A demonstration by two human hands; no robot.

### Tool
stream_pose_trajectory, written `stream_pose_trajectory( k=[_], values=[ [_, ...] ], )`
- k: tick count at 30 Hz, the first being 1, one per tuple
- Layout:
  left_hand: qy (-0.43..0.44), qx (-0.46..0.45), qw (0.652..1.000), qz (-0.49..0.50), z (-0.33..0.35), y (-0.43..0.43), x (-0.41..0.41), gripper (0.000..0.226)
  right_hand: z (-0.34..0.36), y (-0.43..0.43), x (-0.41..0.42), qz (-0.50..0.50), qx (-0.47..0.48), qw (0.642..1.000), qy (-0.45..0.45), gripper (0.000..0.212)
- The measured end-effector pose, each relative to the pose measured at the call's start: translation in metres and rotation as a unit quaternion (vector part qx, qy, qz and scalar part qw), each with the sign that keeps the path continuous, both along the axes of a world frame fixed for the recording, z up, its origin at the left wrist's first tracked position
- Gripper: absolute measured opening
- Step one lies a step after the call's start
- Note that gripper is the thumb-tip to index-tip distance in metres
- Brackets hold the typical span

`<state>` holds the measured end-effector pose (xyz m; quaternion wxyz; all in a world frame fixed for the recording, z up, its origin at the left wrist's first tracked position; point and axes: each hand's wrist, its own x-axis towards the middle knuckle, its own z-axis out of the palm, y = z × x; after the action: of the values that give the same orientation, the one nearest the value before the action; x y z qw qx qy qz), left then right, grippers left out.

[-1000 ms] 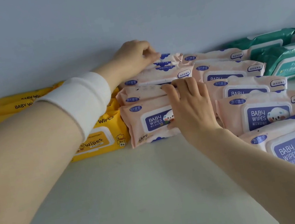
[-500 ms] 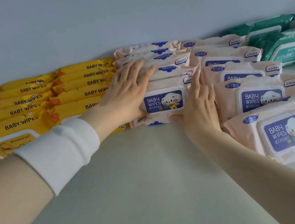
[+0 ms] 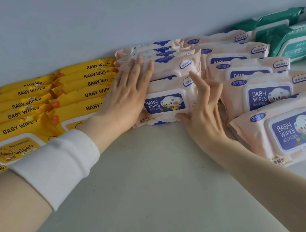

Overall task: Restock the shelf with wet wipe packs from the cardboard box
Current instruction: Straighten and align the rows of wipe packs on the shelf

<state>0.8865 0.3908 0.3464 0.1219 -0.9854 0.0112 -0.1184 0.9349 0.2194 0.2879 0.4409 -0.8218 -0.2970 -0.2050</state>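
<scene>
Pink pack [image 3: 166, 104] lies at the front of the left pink row on the shelf [image 3: 152, 197], lid up, its long axis running left to right along the shelf's front edge. It sits between the two hands. The left hand [image 3: 124, 98] lies flat, fingers straight, over its left end and the packs behind. The right hand [image 3: 202, 111], fingers straight and loosely spread, presses its right end with the thumb at the front edge, beside the right pink row [image 3: 262, 94]. Yellow packs [image 3: 27, 125] lie just to the left. Any squaring push likely goes back toward the wall [image 3: 130, 13]. No box shows.
</scene>
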Motion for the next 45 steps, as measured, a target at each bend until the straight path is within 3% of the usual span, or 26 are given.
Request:
stream_pose_trajectory(
  k=[2, 4, 10, 14, 18, 23, 27, 33, 37, 45],
  values=[
    [-0.004, -0.015, 1.0, 0.002, 0.002, 0.0, 0.001, 0.074, 0.0, 0.0, -0.002, -0.008, 0.008, 0.999, -0.047, 0.089],
    [0.0, -0.008, 1.0, 0.002, 0.001, 0.0, 0.003, 0.079, 0.0, 0.001, -0.002, -0.021, 0.016, 0.999, -0.023, 0.089],
    [0.048, 0.009, 0.999, 0.002, 0.002, -0.005, 0.008, 0.093, 0.007, 0.001, 0.006, 0.036, 0.078, 0.971, 0.224, 0.12],
    [0.079, 0.019, 0.997, 0.007, 0.007, -0.001, 0.011, 0.101, 0.018, -0.002, 0.012, 0.005, 0.11, 0.937, 0.332, 0.076],
    [0.115, 0.0, 0.993, 0.012, 0.015, 0.0, 0.018, 0.117, 0.016, -0.012, 0.005, 0.051, 0.091, 0.951, 0.29, 0.048],
    [0.145, 0.004, 0.989, 0.017, 0.024, 0.002, 0.022, 0.129, 0.007, -0.02, 0.0, 0.091, 0.083, 0.963, 0.239, 0.05],
    [0.135, -0.009, 0.991, 0.009, 0.026, 0.005, 0.02, 0.121, 0.01, -0.015, 0.009, 0.08, 0.086, 0.969, 0.217, 0.049],
    [0.092, -0.023, 0.996, 0.008, 0.018, 0.001, 0.017, 0.099, 0.007, -0.001, 0.012, -0.015, 0.105, 0.968, 0.226, 0.07],
    [0.081, -0.044, 0.996, 0.014, 0.016, -0.002, 0.015, 0.091, 0.001, 0.01, -0.003, -0.013, 0.117, 0.962, 0.246, 0.096],
    [0.108, -0.05, 0.991, 0.066, 0.012, 0.0, 0.027, 0.095, 0.009, 0.026, 0.02, 0.043, 0.066, 0.951, 0.298, 0.096]
  ],
)
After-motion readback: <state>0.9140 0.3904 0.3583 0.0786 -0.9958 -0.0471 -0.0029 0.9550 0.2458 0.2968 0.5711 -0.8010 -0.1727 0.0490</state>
